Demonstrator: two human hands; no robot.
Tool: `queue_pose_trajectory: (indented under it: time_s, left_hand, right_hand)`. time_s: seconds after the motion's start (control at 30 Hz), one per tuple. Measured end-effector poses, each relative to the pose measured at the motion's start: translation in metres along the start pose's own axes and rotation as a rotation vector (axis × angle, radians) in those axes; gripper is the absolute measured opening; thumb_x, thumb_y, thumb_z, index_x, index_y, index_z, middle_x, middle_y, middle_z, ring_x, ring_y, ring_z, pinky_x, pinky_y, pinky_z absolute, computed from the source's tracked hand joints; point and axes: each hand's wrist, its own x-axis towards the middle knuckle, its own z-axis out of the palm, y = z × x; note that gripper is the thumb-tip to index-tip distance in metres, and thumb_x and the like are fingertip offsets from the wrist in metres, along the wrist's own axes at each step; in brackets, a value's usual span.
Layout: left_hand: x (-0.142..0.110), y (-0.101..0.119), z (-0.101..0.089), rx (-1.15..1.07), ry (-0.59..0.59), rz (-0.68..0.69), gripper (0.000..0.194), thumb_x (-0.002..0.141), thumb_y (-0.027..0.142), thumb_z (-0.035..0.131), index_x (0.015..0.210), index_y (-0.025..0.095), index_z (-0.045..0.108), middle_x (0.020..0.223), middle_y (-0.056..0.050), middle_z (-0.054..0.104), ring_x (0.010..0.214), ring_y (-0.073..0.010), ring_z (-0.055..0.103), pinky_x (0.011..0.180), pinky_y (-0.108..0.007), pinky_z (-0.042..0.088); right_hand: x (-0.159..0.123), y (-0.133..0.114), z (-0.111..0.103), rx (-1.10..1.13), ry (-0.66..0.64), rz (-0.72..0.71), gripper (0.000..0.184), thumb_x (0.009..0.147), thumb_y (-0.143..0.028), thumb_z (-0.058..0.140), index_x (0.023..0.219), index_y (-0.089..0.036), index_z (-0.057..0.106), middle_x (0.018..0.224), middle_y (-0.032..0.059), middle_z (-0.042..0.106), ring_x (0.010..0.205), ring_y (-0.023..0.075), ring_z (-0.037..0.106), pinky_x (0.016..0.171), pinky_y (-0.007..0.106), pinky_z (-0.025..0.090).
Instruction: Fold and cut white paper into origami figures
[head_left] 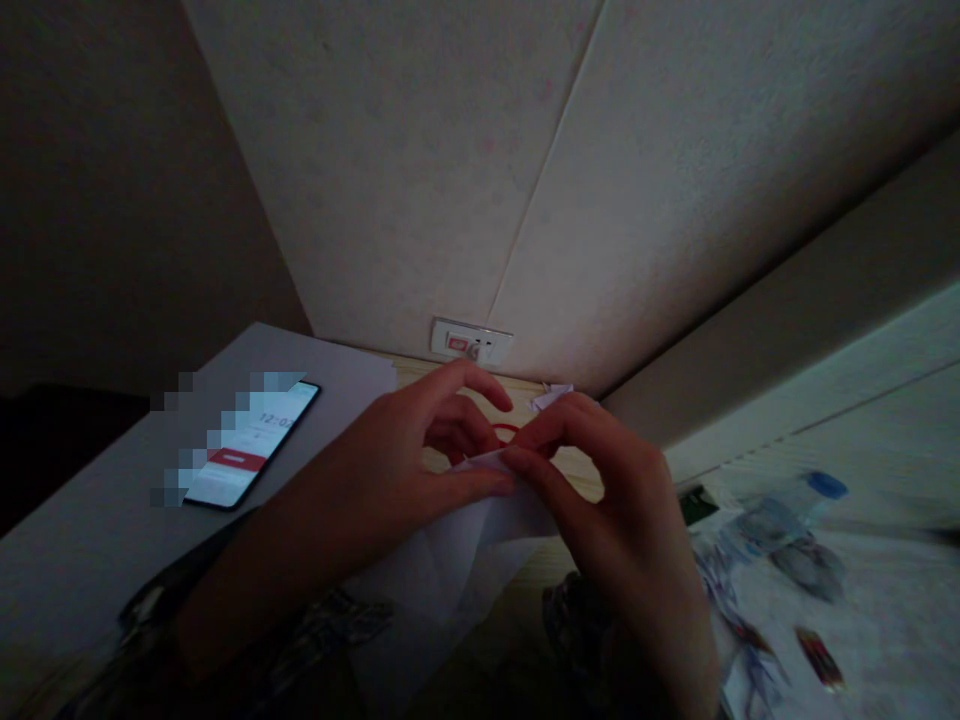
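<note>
Between my two hands is a folded sheet of white paper point(442, 560), its upper edge raised and its lower part hanging toward me. My left hand point(442, 440) holds the paper from the left, thumb laid along the near face and fingers curled behind. From the right, my right hand point(607, 480) pinches the top edge between thumb and index finger. A thin red loop point(505, 430) shows just behind the fingertips; what it belongs to is hidden. The room is dim, so fine creases are hard to make out.
A lit phone point(255, 450) lies on white sheets point(337, 375) at the left. Behind stands a wall with a socket point(471, 342). A small folded paper point(551, 396) rests near the wall. To the right, lower down, lies a plastic bottle point(772, 520) with a blue cap.
</note>
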Motion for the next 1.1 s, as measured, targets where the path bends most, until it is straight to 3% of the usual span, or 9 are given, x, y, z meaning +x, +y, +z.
queue_pose_trajectory:
  time_s: [0.13,0.27,0.4,0.6,0.77,1.1]
  left_hand:
    - [0.0010,-0.0008,-0.0022,-0.008,0.001,0.024,0.007,0.078,0.028,0.073,0.080,0.025,0.067,0.075,0.008,0.071,0.076,-0.0122,0.067,0.071,-0.020,0.050]
    - [0.0010,-0.0007,-0.0018,0.046,0.037,0.022,0.012,0.078,0.031,0.072,0.067,0.024,0.070,0.066,0.007,0.069,0.068,-0.0128,0.065,0.063,-0.020,0.048]
    - [-0.0004,0.0036,-0.0001,0.082,0.081,0.011,0.014,0.076,0.033,0.073,0.066,0.024,0.070,0.066,0.005,0.071,0.069,-0.0158,0.066,0.064,-0.023,0.050]
    - [-0.0047,0.0078,0.0001,0.219,0.129,0.125,0.013,0.077,0.028,0.070,0.065,0.023,0.069,0.066,0.004,0.071,0.066,-0.0164,0.065,0.066,-0.025,0.050]
    - [-0.0053,0.0064,0.0017,0.206,0.134,0.179,0.012,0.078,0.027,0.069,0.066,0.024,0.068,0.065,0.005,0.070,0.065,-0.0152,0.063,0.066,-0.024,0.051]
    - [-0.0046,0.0048,0.0018,0.148,0.141,0.129,0.012,0.079,0.028,0.070,0.067,0.024,0.069,0.065,0.006,0.068,0.065,-0.0136,0.062,0.062,-0.020,0.049]
  right_hand:
    - [-0.0022,0.0004,-0.0027,0.020,0.069,0.007,0.021,0.086,-0.013,0.067,0.068,-0.020,0.058,0.068,-0.0047,0.058,0.067,0.0118,0.053,0.060,0.024,0.039]
    - [-0.0044,0.0008,-0.0022,0.051,0.089,0.009,0.020,0.087,-0.013,0.067,0.069,-0.021,0.059,0.069,-0.0046,0.058,0.068,0.0122,0.053,0.061,0.025,0.039]
    - [-0.0065,0.0012,-0.0016,0.074,0.114,0.016,0.019,0.086,-0.013,0.067,0.071,-0.022,0.061,0.071,-0.0042,0.059,0.072,0.0132,0.054,0.064,0.026,0.040]
    - [-0.0079,-0.0014,-0.0011,0.095,0.124,0.040,0.017,0.086,-0.015,0.067,0.071,-0.022,0.062,0.071,-0.0036,0.059,0.070,0.0137,0.054,0.062,0.027,0.040]
    - [-0.0078,-0.0022,0.0001,0.107,0.137,0.024,0.017,0.085,-0.014,0.067,0.071,-0.022,0.062,0.072,-0.0042,0.060,0.072,0.0128,0.055,0.063,0.026,0.041]
    - [-0.0088,0.0030,-0.0032,0.048,0.233,0.035,0.018,0.085,-0.016,0.067,0.070,-0.023,0.062,0.069,-0.0033,0.058,0.068,0.0145,0.054,0.062,0.029,0.041]
